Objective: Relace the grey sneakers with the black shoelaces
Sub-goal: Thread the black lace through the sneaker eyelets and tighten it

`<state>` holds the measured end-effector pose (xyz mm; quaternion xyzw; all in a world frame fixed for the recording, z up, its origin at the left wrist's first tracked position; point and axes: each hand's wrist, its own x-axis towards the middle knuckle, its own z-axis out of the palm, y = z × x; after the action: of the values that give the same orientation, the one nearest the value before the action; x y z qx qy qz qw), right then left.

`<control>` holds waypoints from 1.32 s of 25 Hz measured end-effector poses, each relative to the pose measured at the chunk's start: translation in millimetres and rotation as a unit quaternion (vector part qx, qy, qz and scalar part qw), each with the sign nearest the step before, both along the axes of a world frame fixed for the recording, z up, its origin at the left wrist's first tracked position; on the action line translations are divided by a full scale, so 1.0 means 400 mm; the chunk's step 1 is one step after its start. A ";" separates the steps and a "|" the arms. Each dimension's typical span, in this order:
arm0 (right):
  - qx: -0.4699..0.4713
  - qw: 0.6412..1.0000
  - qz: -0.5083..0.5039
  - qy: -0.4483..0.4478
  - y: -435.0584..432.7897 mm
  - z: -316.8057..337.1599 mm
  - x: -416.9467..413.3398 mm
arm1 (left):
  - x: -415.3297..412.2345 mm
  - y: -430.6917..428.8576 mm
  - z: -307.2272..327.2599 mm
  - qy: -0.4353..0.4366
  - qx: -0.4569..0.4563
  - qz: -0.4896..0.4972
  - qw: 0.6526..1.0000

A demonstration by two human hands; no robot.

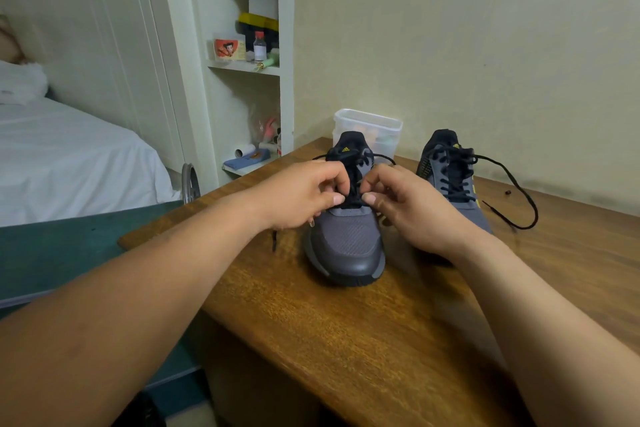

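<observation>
A cream wall (485, 28) backs the room, with a white-sheeted bed (69, 156) at left and a cluttered white shelf alcove (242, 68) between them. The brown wooden table (346, 340) bears the near sneaker (346, 246) at its middle, toe toward the camera. The second sneaker (450, 177) stands to its right, its loose shoelace (519, 184) trailing on the wood, with a clear tub (367, 121) behind. Over the near shoe, the left hand (298, 194) and right hand (408, 204) each pinch its black lace (351, 196) between thumb and curled fingers.

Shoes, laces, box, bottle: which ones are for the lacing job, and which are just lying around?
For the job: near grey sneaker, its black lace, pinched by left hand and right hand; far grey sneaker with its loose lace.
Just lying about: clear plastic box behind the sneakers, small bottle on the shelf, bed.
</observation>
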<state>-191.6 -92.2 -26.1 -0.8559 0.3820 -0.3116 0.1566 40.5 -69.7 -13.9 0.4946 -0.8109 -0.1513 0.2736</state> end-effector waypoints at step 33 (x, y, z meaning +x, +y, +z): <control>0.009 0.999 -0.031 -0.022 -0.033 -0.022 0.039 | -0.037 -0.020 -0.135 0.207 -0.115 0.059 0.970</control>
<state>-175.8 -105.3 -34.9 -0.8348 0.4078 -0.3320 0.1631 25.7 -77.7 -67.9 0.4650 -0.7176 -0.1401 0.4991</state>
